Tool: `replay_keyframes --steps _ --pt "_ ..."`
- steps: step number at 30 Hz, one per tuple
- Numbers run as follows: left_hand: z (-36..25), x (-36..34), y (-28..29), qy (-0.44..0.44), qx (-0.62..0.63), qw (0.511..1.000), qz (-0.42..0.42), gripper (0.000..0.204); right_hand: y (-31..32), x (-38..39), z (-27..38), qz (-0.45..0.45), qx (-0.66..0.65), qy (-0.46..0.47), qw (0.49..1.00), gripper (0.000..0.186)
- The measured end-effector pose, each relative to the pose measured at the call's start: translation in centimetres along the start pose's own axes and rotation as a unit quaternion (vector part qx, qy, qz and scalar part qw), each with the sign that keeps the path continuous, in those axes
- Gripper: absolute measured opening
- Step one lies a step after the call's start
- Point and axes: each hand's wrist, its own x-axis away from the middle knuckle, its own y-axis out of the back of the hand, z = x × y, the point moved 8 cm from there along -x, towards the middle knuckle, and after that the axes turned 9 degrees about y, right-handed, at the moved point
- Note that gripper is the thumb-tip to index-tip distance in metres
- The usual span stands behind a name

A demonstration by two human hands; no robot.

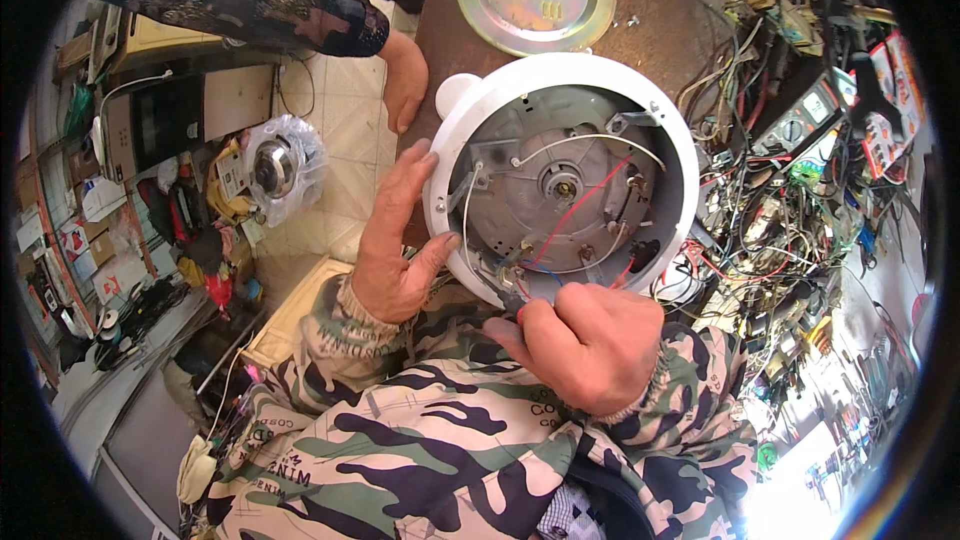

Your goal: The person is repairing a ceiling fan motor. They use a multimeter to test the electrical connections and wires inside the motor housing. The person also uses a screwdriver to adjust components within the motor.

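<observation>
An upturned white round appliance housing exposes a grey metal interior with red, white and blue wires. My left hand lies against the housing's left rim, thumb and fingers apart, fingertips touching it. My right hand is closed round a slim tool with a dark and red handle, mostly hidden by my fingers. The tool points into the lower part of the housing, among wire terminals; exactly what its tip touches is too small to tell.
The housing is on a brown bench, beside a round metal plate. Another person's hand is at the bench's left edge. Tangled wires, parts and a meter crowd the right. A bagged steel object is at left, above tiled floor.
</observation>
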Motion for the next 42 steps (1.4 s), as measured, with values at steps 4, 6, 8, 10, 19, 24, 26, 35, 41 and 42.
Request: replay_keyframes --steps 4,6,8,10,19,24,26,35,41,42 --pt "0.9 -0.3 -1.5 0.069 0.251 0.963 0.075 0.082 0.0 -0.5 0.4 -0.068 -0.039 0.004 0.997 0.028" --pt "1.1 -0.4 -1.6 0.06 0.274 0.957 0.074 0.082 -0.1 -0.4 0.4 -0.077 -0.042 0.022 0.996 0.025" --pt "1.4 -0.4 -1.4 0.053 0.258 0.962 0.068 0.081 -0.2 0.0 0.6 -0.032 -0.023 0.014 0.999 0.025" --pt "1.6 -0.7 -1.2 0.022 0.211 0.976 0.055 0.08 0.2 -0.2 1.0 -0.019 0.031 -0.017 0.999 0.026" --pt "2.3 -0.8 -1.2 -0.006 0.207 0.978 0.027 0.08 -1.1 0.4 0.7 0.017 0.049 -0.027 0.998 0.026" --pt "2.6 -0.9 -1.1 -0.022 0.201 0.979 0.005 0.077 -0.1 -0.7 2.0 -0.055 0.028 0.019 0.998 0.023" --pt "2.6 -0.8 -1.2 -0.023 0.194 0.981 0.007 0.079 -0.2 -0.7 1.8 -0.088 0.013 0.031 0.996 0.025" --pt "2.1 -0.9 -0.9 -0.011 0.183 0.983 0.024 0.081 -0.7 -0.6 1.3 -0.03 0.021 0.002 0.999 0.024" --pt "3.8 -1.1 -1.5 -0.009 0.209 0.977 0.033 0.081 -0.6 0.0 1.5 0.048 0.09 -0.069 0.992 0.022" --pt "3.8 -1.1 -1.5 -0.008 0.202 0.979 0.032 0.08 -0.3 -0.7 2.0 0.008 0.068 -0.038 0.997 0.021"
